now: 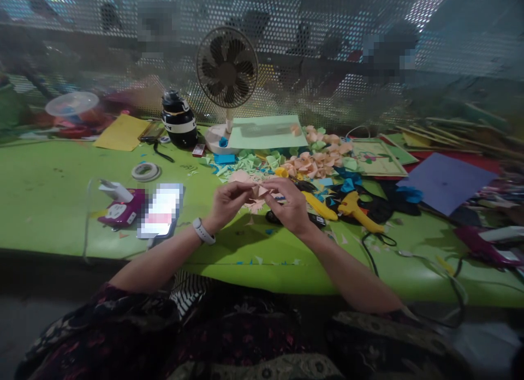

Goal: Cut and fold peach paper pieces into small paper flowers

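Note:
My left hand (227, 203) and my right hand (289, 204) meet above the green table (49, 200), both pinched on a small folded pink paper piece (259, 191). A white band is on my left wrist. Just beyond my hands lies a heap of folded pink, green and blue paper pieces (311, 161). Small paper scraps lie under and around my hands.
A yellow glue gun (360, 211) and a yellow tool (321, 206) lie right of my hands. A phone (161, 211), a purple box (121, 211) and a tape roll (146, 171) are at left. A desk fan (226, 69), a helmet (178, 120) and coloured sheets stand further back.

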`<state>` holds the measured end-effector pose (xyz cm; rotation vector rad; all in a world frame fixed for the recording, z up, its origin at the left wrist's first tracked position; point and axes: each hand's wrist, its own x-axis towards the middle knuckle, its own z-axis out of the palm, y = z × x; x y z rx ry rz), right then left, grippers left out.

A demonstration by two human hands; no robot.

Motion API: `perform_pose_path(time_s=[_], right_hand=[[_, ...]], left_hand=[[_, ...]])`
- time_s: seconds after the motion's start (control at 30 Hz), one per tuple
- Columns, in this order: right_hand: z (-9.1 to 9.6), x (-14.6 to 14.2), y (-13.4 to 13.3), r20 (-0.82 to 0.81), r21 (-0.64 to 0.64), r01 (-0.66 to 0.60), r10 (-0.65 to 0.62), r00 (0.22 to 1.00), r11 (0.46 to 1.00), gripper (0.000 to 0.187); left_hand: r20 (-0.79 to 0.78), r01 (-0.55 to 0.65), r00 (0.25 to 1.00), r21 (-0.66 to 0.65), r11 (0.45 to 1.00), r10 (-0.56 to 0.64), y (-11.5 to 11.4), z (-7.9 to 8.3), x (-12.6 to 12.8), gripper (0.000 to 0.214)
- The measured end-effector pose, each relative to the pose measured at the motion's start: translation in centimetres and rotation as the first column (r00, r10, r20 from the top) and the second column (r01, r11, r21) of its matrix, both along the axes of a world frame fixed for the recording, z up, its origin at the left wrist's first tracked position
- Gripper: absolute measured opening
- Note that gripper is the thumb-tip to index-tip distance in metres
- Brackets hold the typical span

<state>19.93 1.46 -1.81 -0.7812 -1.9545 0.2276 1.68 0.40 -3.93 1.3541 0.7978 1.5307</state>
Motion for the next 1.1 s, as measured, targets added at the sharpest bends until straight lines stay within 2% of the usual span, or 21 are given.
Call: perform_pose_path(time_s=[0.13,0.33,0.67,0.93,1.1], right_hand=[[-0.2,0.1,0.1,0.003,0.063,0.019,-0.02,1.0,0.998,0.016],[-0.4,0.1,0.2,0.032,0.197,0.048,-0.055,0.998,0.979,0.015],[-0.8,0.0,0.1,0.165,0.223,0.044,-0.082,0.983,0.974,0.026],[-1.0,-0.2,-0.2,0.335,0.279,0.004,-0.101,0.937,0.96,0.034],[-1.0,-0.7,-0.6,0.371,0.29,0.022,-0.134,0.919,0.957,0.037]], left_hand=[[0.033,0.002,0.999,-0.028,1.0,-0.001,-0.1,0.1,0.2,0.03],[-0.024,0.059,0.998,-0.037,0.998,-0.06,-0.6,0.2,0.2,0.038],[0.02,0.17,0.985,-0.023,0.985,-0.169,-0.6,0.0,0.4,0.047],[0.047,0.116,0.993,-0.095,0.989,-0.112,-0.8,0.2,0.4,0.044],[0.067,0.084,0.995,-0.113,0.99,-0.077,-0.7,0.2,0.4,0.044]])
